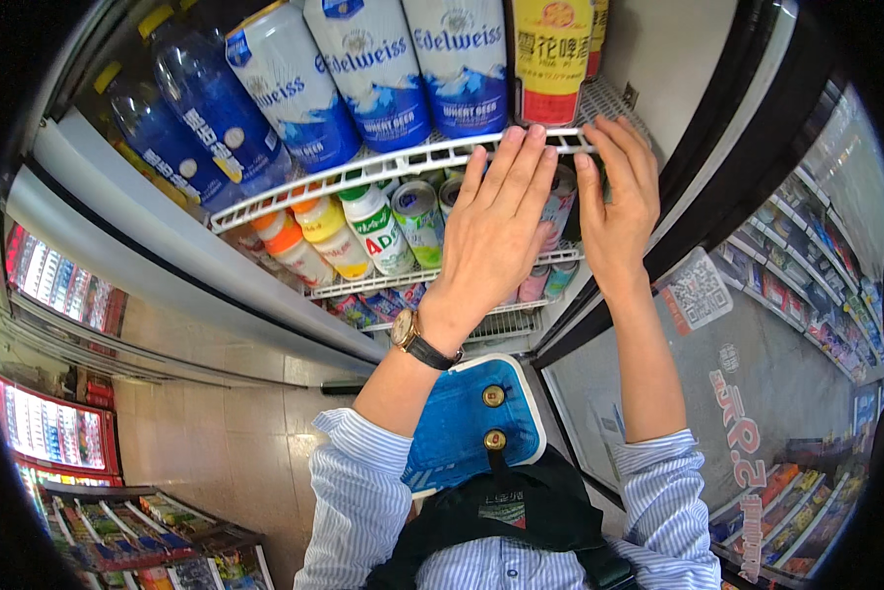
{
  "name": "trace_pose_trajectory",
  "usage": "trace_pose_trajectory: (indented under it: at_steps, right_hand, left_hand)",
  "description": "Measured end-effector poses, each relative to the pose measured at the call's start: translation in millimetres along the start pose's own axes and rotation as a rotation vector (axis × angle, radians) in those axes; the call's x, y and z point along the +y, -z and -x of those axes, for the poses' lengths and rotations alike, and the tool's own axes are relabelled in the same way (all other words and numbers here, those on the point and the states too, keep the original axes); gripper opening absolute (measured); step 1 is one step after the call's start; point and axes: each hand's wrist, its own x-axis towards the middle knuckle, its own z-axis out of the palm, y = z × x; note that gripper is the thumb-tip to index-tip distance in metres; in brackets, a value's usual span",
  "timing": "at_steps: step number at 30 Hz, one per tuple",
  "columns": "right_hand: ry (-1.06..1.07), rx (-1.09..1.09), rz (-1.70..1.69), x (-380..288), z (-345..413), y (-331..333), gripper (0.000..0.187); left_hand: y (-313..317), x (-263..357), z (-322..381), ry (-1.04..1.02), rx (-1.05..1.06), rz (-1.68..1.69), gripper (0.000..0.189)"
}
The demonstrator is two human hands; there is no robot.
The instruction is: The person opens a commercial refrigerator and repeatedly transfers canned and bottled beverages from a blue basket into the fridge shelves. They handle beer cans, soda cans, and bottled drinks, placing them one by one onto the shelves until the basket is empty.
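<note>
Both hands are raised at the front of an open drinks fridge. My left hand (495, 214), a watch (410, 338) at its wrist, lies palm away with fingertips at the rim of the white wire shelf (383, 166). Beside it, my right hand (623, 199) has its fingers at the shelf's right end, thumb apart; neither holds anything that shows. Above the rim stand blue and white beer cans (460, 66), a yellow and red beer can (551, 63) and blue bottles (210, 110). Small bottles (372, 228) and cans (418, 217) fill the shelf beneath.
A blue plastic basket (457, 413) with two gold-capped bottles (493, 396) stands below my hands. The glass fridge door (678, 383) is open at the right. At the lower left is a display rack (154, 531), with a red-framed drinks fridge (58, 428) behind.
</note>
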Motion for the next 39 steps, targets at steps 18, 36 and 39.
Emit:
trace_pose_trajectory:
  at_steps: [18,36,39]
  right_hand:
    - [0.163,0.004,0.082,23.4,13.6,-16.9,0.033]
    - [0.235,0.014,0.080,34.8,15.1,-17.5,0.040]
    - [0.187,0.017,0.066,29.7,14.4,-15.9,0.039]
  left_hand:
    - [-230.0,58.4,414.0,0.788,-0.833,0.333,0.061]
    - [-255.4,45.4,441.4,0.935,-0.965,0.360,0.069]
    - [-215.5,50.6,432.2,0.957,-0.790,0.405,0.064]
